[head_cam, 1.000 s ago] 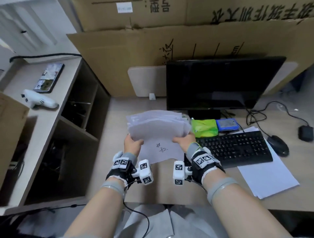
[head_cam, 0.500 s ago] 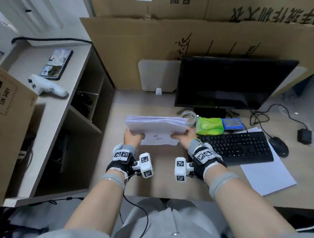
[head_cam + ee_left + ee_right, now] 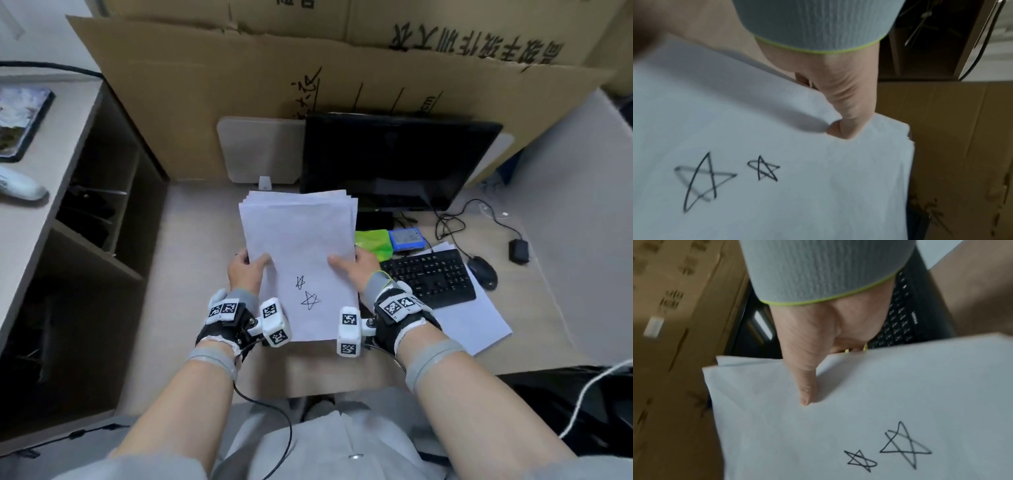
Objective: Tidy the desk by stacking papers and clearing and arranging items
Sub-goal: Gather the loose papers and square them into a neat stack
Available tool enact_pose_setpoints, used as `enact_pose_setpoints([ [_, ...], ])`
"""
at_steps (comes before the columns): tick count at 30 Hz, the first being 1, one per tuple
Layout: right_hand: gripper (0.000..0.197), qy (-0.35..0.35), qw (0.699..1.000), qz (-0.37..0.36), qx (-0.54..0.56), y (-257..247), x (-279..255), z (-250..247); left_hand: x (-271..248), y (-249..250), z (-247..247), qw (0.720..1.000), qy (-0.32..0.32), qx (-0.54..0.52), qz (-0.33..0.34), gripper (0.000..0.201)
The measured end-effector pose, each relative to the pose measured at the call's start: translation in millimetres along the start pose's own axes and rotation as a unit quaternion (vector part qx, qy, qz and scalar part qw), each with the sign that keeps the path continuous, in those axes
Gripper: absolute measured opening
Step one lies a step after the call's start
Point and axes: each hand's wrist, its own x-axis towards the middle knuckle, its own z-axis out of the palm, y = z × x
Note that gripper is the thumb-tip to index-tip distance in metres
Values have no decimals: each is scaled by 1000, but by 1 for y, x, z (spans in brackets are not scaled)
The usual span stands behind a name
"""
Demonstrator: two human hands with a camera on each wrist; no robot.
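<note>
Head view: my left hand (image 3: 247, 270) and right hand (image 3: 359, 269) pinch the paper stack (image 3: 299, 246), thumbs pressed on its smooth white star-marked top sheet.

Your paper stack (image 3: 298, 240) sits centre over the desk (image 3: 191, 246), left hand (image 3: 245, 270) on its left edge, right hand (image 3: 359, 270) on its right. Monitor (image 3: 394, 161) is behind it, far right. Keyboard (image 3: 428, 277) lies right of your right hand, on a loose sheet (image 3: 479, 322); mouse (image 3: 483, 272) just right of the keyboard. Shelf unit (image 3: 85, 219) stands left.
</note>
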Motion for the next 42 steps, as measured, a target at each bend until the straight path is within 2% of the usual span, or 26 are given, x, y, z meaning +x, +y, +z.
enact_pose_setpoints([
  [2,23,28,999,3,22,3,1,-29,-11,0,26,998,-58,-11,-14,19],
  [4,28,65,997,6,29,11,0,-71,-27,-5,64,992,-120,-7,-43,31],
  [7,26,89,995,16,30,20,-2,-103,-45,-9,94,979,-183,-6,-94,41],
  [9,23,102,993,23,48,36,3,-133,-64,-9,123,973,-202,-6,-116,42],
  [11,23,101,993,31,49,47,5,-151,-74,-10,143,974,-194,-5,-115,41],
  [13,34,109,991,48,65,66,11,-182,-91,-12,177,977,-193,26,-89,40],
  [16,61,115,989,63,66,92,31,-220,-113,-17,220,974,-214,51,-48,42],
  [18,79,91,992,63,62,111,54,-251,-127,-22,254,977,-201,52,-47,42],
  [21,80,45,995,68,54,146,94,-301,-147,-41,301,979,-171,77,-80,40],
  [23,83,27,996,77,44,144,90,-320,-159,-49,317,982,-149,90,-73,39],
  [27,44,19,995,89,35,149,93,-373,-187,-61,357,985,-61,144,-68,40],
  [30,41,35,992,120,23,162,98,-388,-194,-63,361,981,-19,171,-89,44],
  [34,54,26,981,188,-25,191,107,-394,-202,-71,366,969,-11,219,-115,28],
  [37,67,50,974,215,-51,218,125,-389,-199,-85,367,969,12,195,-150,52],
  [39,63,74,967,225,-90,224,123,-390,-197,-93,365,970,20,176,-164,67],
  [40,61,82,963,231,-111,228,121,-389,-195,-98,364,969,20,178,-173,69],
  [42,69,95,957,242,-132,234,122,-388,-188,-101,365,962,18,196,-188,58],
])
